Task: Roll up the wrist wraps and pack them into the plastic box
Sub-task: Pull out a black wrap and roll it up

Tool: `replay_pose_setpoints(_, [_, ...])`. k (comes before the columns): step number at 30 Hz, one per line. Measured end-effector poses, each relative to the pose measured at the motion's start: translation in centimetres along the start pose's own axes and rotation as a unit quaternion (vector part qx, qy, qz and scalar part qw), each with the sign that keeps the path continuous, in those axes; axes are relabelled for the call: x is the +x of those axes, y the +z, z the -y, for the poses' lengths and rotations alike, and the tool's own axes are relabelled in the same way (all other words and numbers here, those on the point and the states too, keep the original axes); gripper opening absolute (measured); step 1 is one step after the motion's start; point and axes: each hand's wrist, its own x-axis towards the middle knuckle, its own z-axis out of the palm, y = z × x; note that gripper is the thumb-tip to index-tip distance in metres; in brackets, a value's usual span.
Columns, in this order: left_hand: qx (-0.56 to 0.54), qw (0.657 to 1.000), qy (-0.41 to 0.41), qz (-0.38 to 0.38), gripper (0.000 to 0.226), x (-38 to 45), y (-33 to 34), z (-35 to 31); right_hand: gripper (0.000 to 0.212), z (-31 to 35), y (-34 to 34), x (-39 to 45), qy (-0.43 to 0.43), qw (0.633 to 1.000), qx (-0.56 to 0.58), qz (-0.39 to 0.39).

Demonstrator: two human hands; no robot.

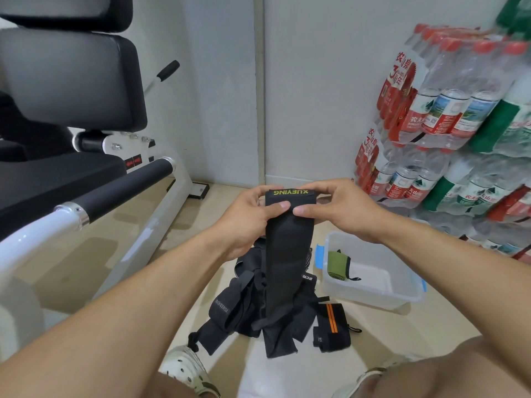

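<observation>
Wrap: black XUEYING wrist wrap (287,254), frame centre, long axis vertical, hanging below both hands onto the pile of black wraps (250,305).
Left hand (247,214): pinching top edge, thumb in front.
Right hand (339,208): pinching same edge, opposite side.
Plastic box (373,294): lower right, nearer right hand; green roll (337,265) inside.

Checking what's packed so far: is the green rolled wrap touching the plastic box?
Touching. The head view shows the green rolled wrap lying inside the plastic box, resting on its floor beside the left wall.
</observation>
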Motion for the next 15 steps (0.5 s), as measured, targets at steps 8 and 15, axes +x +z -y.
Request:
replay_pose_setpoints(8, [-0.005, 1.0, -0.022, 0.008, 0.026, 0.0, 0.7, -0.2, 0.027, -0.2, 0.7, 0.0, -0.034, 0.993, -0.052, -0.096])
replay_pose_setpoints(15, [0.006, 0.999, -0.049, 0.016, 0.029, -0.4, 0.6, -0.4, 0.031, 0.3, 1.3, 0.1, -0.09, 0.987, -0.06, -0.12])
